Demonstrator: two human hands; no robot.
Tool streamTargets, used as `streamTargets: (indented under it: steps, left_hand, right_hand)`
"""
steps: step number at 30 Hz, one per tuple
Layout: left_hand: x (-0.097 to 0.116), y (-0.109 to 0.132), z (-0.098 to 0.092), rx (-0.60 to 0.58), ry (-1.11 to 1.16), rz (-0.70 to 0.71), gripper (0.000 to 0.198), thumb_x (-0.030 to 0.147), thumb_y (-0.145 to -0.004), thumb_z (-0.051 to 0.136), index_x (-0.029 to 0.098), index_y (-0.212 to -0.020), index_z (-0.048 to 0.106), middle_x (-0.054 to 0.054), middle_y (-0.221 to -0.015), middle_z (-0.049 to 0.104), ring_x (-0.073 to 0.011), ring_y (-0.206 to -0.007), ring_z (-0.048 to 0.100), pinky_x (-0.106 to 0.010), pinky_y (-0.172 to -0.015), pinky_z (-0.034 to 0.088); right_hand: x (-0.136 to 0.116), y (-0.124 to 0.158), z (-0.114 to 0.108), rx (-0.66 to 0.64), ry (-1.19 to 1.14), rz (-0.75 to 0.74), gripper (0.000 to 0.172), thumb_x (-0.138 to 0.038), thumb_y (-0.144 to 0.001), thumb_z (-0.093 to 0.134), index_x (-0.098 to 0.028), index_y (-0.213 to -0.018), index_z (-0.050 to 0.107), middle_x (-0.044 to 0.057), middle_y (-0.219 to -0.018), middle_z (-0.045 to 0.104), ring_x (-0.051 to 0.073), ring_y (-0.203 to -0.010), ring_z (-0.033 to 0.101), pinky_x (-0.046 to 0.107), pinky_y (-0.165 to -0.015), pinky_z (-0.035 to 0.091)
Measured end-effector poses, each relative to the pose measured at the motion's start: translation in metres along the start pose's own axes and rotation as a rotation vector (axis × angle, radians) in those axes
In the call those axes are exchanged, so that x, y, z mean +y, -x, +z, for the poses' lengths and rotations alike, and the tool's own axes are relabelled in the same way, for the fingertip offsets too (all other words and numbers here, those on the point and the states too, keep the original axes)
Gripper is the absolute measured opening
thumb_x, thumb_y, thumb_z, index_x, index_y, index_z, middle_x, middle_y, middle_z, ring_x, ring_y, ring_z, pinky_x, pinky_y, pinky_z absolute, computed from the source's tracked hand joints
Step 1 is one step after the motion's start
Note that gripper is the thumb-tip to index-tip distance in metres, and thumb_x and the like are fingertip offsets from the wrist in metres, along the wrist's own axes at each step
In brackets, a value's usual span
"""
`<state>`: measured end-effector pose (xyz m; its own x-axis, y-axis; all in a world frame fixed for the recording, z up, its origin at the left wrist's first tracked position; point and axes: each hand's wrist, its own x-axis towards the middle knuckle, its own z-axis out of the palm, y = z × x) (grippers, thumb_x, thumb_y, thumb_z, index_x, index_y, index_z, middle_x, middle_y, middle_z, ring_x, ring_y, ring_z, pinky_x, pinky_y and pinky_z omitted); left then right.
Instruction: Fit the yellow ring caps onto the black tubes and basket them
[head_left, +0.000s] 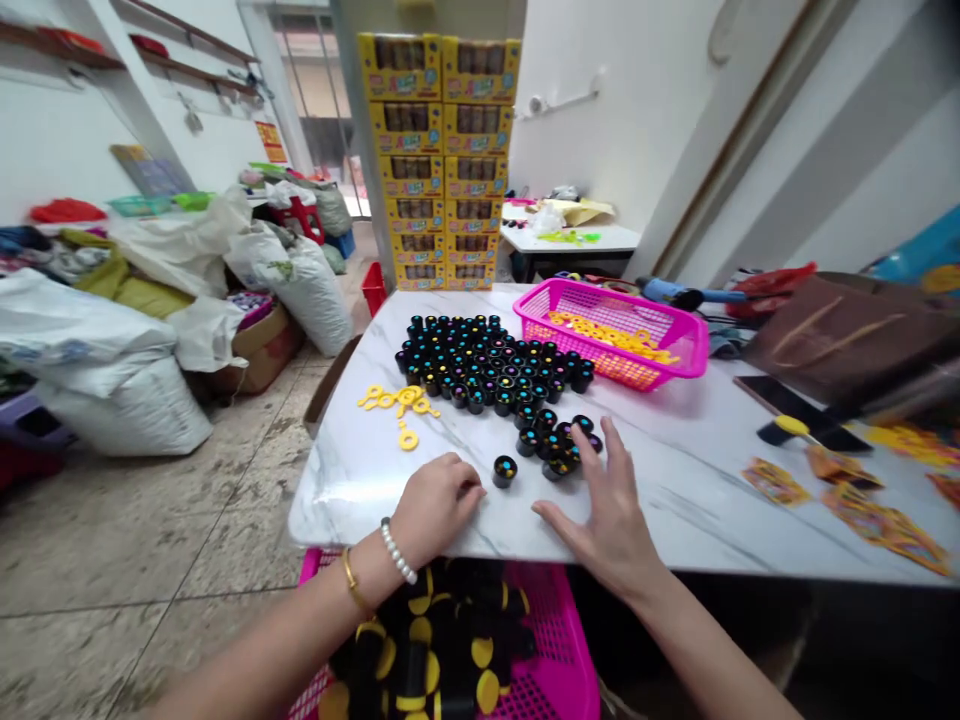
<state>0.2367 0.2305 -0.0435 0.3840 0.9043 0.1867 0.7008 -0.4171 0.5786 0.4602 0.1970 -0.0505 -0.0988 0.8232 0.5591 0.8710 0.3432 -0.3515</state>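
Note:
Many small black cylinders [480, 365] with coloured dots on top stand packed together on the white marbled table [450, 520]. A looser group [551, 442] lies nearer me. My right hand [611, 510] is open, its fingertips at the right side of that looser group. One black cylinder [505, 471] stands alone between my hands. My left hand [442, 500] rests on the table just left of it, fingers curled together; what they hold, if anything, is hidden. Yellow ring-shaped pieces [397, 400] lie beyond my left hand.
A pink basket [686, 345] of yellow pieces stands at the back right. Below the table edge, another pink basket [574, 640] holds black and yellow tubes. Yellow boxes [412, 130] are stacked behind. Wrappers [885, 525] and a brown bag [817, 340] lie right.

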Motion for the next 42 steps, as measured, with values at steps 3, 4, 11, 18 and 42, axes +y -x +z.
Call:
streamTargets:
  steps: [3, 4, 11, 18, 42]
  left_hand:
    - [0.001, 0.012, -0.003, 0.070, 0.044, -0.013, 0.018, 0.024, -0.080, 0.061, 0.016, -0.096, 0.061, -0.005, -0.088, 0.060, -0.0181, -0.081, 0.057, -0.029, -0.075, 0.046]
    - [0.002, 0.010, -0.001, 0.087, 0.067, 0.003, 0.026, 0.025, -0.078, 0.063, 0.015, -0.102, 0.059, -0.006, -0.092, 0.060, -0.0189, -0.085, 0.056, -0.030, -0.077, 0.046]
    - [0.012, -0.018, 0.015, 0.048, 0.126, 0.084, 0.024, 0.027, -0.074, 0.068, 0.016, -0.094, 0.064, -0.006, -0.091, 0.060, -0.0215, -0.088, 0.056, -0.033, -0.082, 0.046]
    - [-0.026, 0.038, -0.024, 0.166, 0.078, -0.044, 0.022, 0.024, -0.077, 0.066, 0.017, -0.097, 0.061, -0.005, -0.094, 0.059, -0.0213, -0.092, 0.054, -0.034, -0.084, 0.044]
    - [-0.023, 0.059, -0.032, 0.128, 0.168, -0.082, 0.019, 0.021, -0.073, 0.071, 0.020, -0.093, 0.070, -0.003, -0.085, 0.065, -0.0200, -0.085, 0.053, -0.032, -0.080, 0.041]
  right_hand:
    - [-0.023, 0.003, 0.007, 0.083, -0.022, -0.129, 0.054, -0.029, -0.081, 0.065, -0.023, -0.133, 0.049, 0.012, -0.153, 0.024, 0.036, -0.138, 0.024, 0.058, -0.111, 0.021]
    - [-0.029, 0.002, 0.011, 0.114, -0.038, -0.144, 0.047, -0.026, -0.082, 0.064, -0.022, -0.128, 0.053, 0.012, -0.148, 0.033, 0.035, -0.135, 0.031, 0.056, -0.110, 0.026]
    - [-0.036, 0.012, 0.034, -0.015, -0.208, 0.006, 0.038, -0.015, -0.089, 0.045, -0.016, -0.126, 0.051, 0.013, -0.115, 0.063, 0.024, -0.104, 0.061, 0.040, -0.088, 0.051]
    - [-0.071, -0.032, 0.041, -0.248, -0.308, -0.127, 0.023, -0.021, -0.090, 0.047, -0.018, -0.106, 0.063, 0.008, -0.100, 0.068, 0.020, -0.091, 0.064, 0.031, -0.084, 0.049]
    - [-0.090, -0.043, 0.045, -0.727, -1.097, 0.676, 0.032, -0.038, -0.065, 0.077, -0.017, -0.067, 0.053, -0.004, -0.049, 0.058, 0.004, -0.035, 0.035, 0.018, -0.036, 0.019]
